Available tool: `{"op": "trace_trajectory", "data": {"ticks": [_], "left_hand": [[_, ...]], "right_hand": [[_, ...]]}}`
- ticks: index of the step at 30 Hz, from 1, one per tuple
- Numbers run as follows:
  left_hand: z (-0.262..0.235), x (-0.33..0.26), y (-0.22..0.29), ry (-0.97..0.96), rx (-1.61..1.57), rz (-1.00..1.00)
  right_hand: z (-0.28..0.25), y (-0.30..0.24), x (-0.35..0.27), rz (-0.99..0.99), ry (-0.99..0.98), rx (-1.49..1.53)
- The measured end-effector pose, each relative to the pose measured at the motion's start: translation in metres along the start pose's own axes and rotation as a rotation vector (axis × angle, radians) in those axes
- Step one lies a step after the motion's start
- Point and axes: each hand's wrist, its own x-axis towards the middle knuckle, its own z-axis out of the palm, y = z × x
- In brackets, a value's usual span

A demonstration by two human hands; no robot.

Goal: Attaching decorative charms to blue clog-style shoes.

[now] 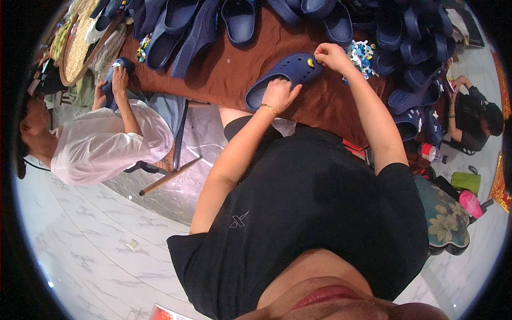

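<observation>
A navy blue clog (290, 68) with holes in its upper lies slanted on the brown cloth (213, 85) in front of me, toe to the upper right. A small yellow charm (310, 62) sits on its upper near the toe. My left hand (280, 97) grips the clog at its opening, with the fingertips hidden inside and the thumb resting outside. At the toe end, my right hand (332, 57) is closed in a pinch; anything between the fingertips is too small to make out. Beside it lies a heap of small white, blue and black charms (362, 57).
Many navy clogs (240, 24) line the far side, with more piled at the right (418, 74). A person in white (106, 138) handles a clog at left; another person in black (474, 117) is at far right. A bottle (432, 153) and a flowered stool (442, 218) stand at right.
</observation>
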Motion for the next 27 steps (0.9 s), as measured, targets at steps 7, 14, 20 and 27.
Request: {"op": "trace_trajectory", "data": {"ticks": [7, 14, 20, 27], "left_hand": [[0.002, 0.000, -0.001, 0.003, -0.009, 0.001], [0.003, -0.001, -0.004, 0.002, 0.024, -0.003], [0.005, -0.002, -0.004, 0.019, 0.026, 0.010], [0.002, 0.000, -0.001, 0.000, 0.018, 0.008]], "right_hand": [[0.023, -0.009, -0.016, -0.287, 0.350, -0.390], [0.028, -0.030, -0.019, -0.326, 0.216, -0.334], [0.021, -0.012, -0.012, -0.050, 0.211, -0.152], [0.024, 0.010, -0.010, 0.061, 0.252, -0.074]]}}
